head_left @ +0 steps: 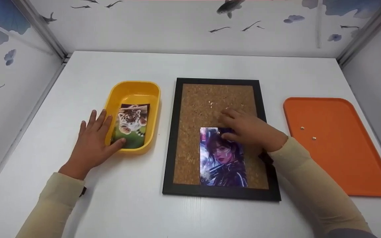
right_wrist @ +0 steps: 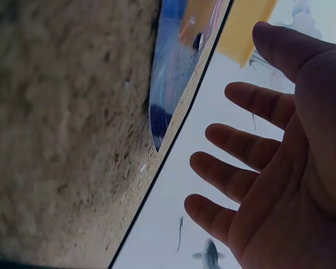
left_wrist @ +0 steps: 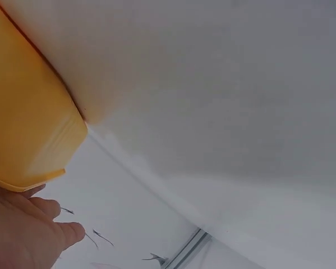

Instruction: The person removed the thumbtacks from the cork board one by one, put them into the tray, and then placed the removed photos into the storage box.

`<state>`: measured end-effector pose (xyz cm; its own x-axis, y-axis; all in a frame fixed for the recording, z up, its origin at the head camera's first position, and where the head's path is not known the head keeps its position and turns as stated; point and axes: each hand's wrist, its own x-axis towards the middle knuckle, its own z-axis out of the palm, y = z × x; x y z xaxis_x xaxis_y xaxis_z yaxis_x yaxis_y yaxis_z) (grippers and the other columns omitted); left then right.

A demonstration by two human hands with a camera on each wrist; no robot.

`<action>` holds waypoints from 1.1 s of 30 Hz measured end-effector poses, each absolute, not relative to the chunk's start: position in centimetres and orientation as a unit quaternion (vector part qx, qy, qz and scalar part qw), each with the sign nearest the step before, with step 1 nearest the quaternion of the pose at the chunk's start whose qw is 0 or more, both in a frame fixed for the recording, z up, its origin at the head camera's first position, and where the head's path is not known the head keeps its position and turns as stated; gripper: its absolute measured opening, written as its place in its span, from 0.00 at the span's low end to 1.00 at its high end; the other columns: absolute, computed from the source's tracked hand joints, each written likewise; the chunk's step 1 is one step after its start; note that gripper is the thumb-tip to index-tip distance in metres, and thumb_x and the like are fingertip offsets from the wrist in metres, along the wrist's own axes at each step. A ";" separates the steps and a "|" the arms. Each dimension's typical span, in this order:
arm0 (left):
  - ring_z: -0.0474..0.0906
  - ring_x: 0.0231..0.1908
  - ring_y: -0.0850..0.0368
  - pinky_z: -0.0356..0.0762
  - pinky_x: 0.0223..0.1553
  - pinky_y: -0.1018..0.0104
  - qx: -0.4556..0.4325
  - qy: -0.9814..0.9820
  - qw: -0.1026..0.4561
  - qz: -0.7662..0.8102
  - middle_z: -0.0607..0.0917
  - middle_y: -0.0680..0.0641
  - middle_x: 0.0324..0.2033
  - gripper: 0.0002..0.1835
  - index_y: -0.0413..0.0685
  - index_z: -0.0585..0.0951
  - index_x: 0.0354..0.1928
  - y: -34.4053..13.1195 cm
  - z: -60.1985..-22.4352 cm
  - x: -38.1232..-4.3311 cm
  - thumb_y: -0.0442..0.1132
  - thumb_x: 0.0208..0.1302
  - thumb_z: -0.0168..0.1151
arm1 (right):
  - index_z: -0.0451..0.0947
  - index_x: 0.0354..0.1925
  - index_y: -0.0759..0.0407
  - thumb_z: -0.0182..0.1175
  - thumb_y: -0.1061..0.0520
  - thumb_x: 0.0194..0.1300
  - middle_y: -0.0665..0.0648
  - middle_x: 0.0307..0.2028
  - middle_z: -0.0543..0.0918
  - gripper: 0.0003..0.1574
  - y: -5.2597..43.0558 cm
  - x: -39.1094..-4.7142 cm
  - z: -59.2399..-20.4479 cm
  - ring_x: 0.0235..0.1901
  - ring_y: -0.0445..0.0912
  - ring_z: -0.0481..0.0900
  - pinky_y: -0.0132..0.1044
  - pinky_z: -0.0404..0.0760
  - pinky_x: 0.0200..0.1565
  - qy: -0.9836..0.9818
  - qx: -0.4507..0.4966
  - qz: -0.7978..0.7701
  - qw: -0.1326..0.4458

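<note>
A picture card of a purple-toned figure (head_left: 223, 162) lies on the lower part of a black-framed cork board (head_left: 190, 132). Over the card's upper right corner is my right hand (head_left: 246, 129); its fingers are apart and loosely bent, with nothing between them in the right wrist view. A small shiny spot shows at the card's top edge, too small to identify. My left hand (head_left: 93, 142), fingers spread, rests on the near left rim of a yellow basin (head_left: 152, 132). Inside the basin is a tiger picture card (head_left: 131, 124).
To the right lies an orange tray (head_left: 339, 158) bearing two small metallic pieces (head_left: 314, 138). Several pale glints show on the upper cork. White walls printed with fish and leaves enclose the white table (head_left: 134, 205) at the back and sides.
</note>
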<state>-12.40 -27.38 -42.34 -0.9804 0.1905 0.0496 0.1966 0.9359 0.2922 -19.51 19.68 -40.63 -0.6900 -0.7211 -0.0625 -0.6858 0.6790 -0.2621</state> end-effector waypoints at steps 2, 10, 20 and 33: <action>0.34 0.76 0.39 0.31 0.71 0.36 -0.107 -0.981 0.036 -0.160 0.52 0.37 0.76 0.49 0.38 0.59 0.75 -27.1 -42.1 -12.1 0.66 0.65 0.57 | 0.71 0.68 0.54 0.60 0.42 0.70 0.63 0.70 0.66 0.34 19.7 -19.4 -40.6 0.69 0.60 0.63 0.59 0.63 0.67 0.913 -0.383 -0.110 0.084; 0.51 0.74 0.38 0.43 0.71 0.38 -0.225 -0.942 0.187 -0.162 0.68 0.37 0.70 0.41 0.39 0.72 0.67 -21.9 -39.9 -9.9 0.56 0.58 0.70 | 0.72 0.67 0.54 0.60 0.41 0.71 0.63 0.71 0.64 0.32 19.6 -18.8 -40.6 0.69 0.62 0.63 0.60 0.64 0.66 0.919 -0.362 -0.115 0.101; 0.47 0.76 0.46 0.45 0.72 0.43 -0.422 -0.899 0.033 -0.107 0.63 0.44 0.74 0.37 0.51 0.71 0.70 -13.3 -40.3 -9.4 0.64 0.67 0.58 | 0.71 0.68 0.55 0.60 0.42 0.70 0.64 0.71 0.64 0.34 19.8 -18.5 -40.7 0.68 0.64 0.64 0.61 0.65 0.64 0.919 -0.367 -0.111 0.089; 0.33 0.77 0.47 0.43 0.72 0.40 -0.506 -0.854 -0.111 -0.050 0.46 0.49 0.79 0.41 0.61 0.53 0.79 -7.4 -42.2 -10.5 0.71 0.71 0.36 | 0.72 0.67 0.54 0.60 0.42 0.70 0.63 0.72 0.63 0.33 19.6 -18.4 -40.3 0.69 0.62 0.63 0.60 0.65 0.65 0.928 -0.342 -0.110 0.099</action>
<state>-10.49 -7.43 -42.17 -0.4634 0.8752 -0.1392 0.8527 0.4831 0.1988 -18.37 19.65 -40.34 -0.7461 -0.6569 -0.1089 -0.6131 0.7415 -0.2726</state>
